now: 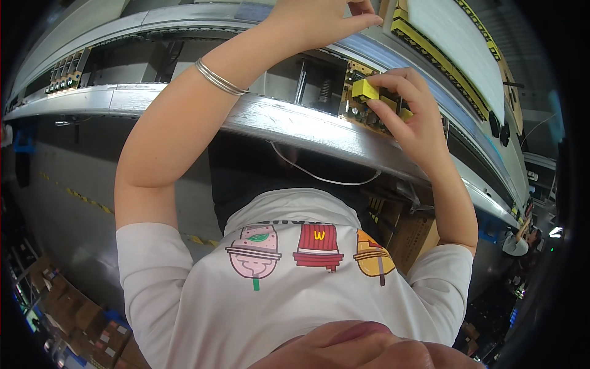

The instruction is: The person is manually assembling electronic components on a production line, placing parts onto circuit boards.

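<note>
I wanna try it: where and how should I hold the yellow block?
Probably pinch the yellow block by opposite flat sides, coming from the right, as the right hand does: it's boxy, and the circuit board beneath is crowded with parts.

A conveyor (92,98) runs left to right before the person, with a circuit board (357,114) in it right of the middle and a cluster of boards (67,69) toward its left end. The right hand (413,101) is over the circuit board, a block (365,90) between thumb and fingers, while the left hand (326,21) is farther out, left of a large panel (452,52) beyond the conveyor. A carton (418,237) sits below the near rail (295,123) on the right; boxes (77,307) lie at the lower left.
</note>
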Available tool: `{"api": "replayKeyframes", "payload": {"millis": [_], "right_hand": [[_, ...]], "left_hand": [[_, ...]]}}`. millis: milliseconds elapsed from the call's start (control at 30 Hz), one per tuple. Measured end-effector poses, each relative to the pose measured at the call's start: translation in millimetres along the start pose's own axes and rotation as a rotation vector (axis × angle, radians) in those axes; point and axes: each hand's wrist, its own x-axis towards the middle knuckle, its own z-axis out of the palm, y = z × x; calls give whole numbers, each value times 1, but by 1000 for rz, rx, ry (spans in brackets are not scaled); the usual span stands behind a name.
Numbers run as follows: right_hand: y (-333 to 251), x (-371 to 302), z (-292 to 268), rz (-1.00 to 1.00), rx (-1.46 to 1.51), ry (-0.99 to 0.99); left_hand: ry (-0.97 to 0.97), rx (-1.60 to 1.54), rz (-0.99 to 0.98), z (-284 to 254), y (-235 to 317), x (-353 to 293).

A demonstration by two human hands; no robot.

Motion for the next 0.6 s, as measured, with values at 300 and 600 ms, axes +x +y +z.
{"api": "replayKeyframes", "payload": {"millis": [300,600], "right_hand": [[-10,-1,-3,81,-195,-86],[-5,-7,-16,-50,-371,-129]], "left_hand": [[-41,-42,197,16,-28,12],[131,161,211,0,6,-2]]}}
